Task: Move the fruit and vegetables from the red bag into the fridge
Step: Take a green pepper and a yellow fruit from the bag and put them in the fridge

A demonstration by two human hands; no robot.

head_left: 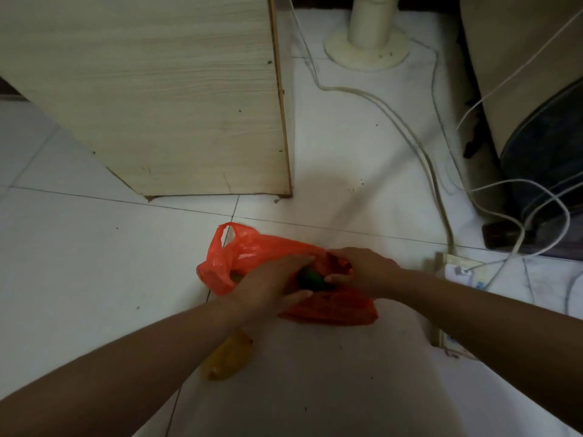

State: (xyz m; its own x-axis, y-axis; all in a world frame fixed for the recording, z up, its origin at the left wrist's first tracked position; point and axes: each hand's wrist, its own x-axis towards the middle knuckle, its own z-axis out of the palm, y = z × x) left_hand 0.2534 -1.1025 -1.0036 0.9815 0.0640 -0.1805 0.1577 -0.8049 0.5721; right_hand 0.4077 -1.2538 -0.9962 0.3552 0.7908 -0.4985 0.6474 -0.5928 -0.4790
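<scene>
Both forearms extended, left hand (271, 279) and right hand (362, 272) together, seemingly curled

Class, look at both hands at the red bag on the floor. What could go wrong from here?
1. The yellow fruit lies on the floor under the left forearm; it could get knocked or forgotten.
2. The red bag is thin, so tugging the green vegetable might tear it.
3. Cables and a power strip beside the right hand could snag.

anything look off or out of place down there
A yellow fruit, likely a banana, lies loose on the floor tiles outside the red bag, partly under the left forearm. The cabinet has a chipped bottom corner.
</scene>
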